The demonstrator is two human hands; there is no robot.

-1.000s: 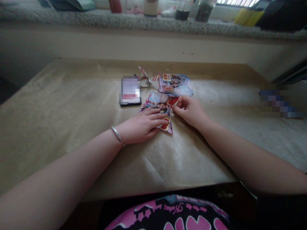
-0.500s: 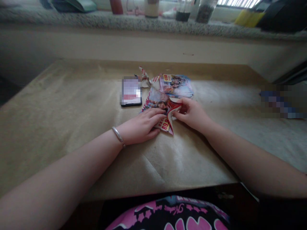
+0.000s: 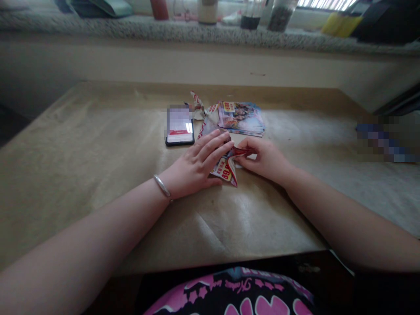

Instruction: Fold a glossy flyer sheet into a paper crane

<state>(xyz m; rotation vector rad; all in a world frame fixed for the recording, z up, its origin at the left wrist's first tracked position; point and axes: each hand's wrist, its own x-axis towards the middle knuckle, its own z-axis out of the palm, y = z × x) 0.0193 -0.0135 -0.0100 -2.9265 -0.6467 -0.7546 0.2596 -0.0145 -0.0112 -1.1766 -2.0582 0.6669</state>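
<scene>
A printed paper sheet point(image 3: 222, 169) with red and yellow price lettering lies partly folded on the table under my hands. My left hand point(image 3: 200, 162), with a silver bangle at the wrist, rests on it with fingers stretched out. At its right side, my right hand point(image 3: 262, 156) pinches the folded, red-edged part between thumb and fingers. Behind my hands is a stack of similar printed sheets point(image 3: 241, 117). A twisted, folded paper piece point(image 3: 201, 108) lies to the stack's left. My left hand hides much of the sheet.
A phone point(image 3: 179, 127) lies left of the papers. A partly blurred blue item point(image 3: 377, 138) is at the table's right. Bottles and jars point(image 3: 251, 15) stand on the stone windowsill point(image 3: 131, 28) beyond the table point(image 3: 98, 175).
My left hand has slid slightly away from me over the sheet, its fingers straighter. My right hand has lowered a little, and the raised fold is flatter.
</scene>
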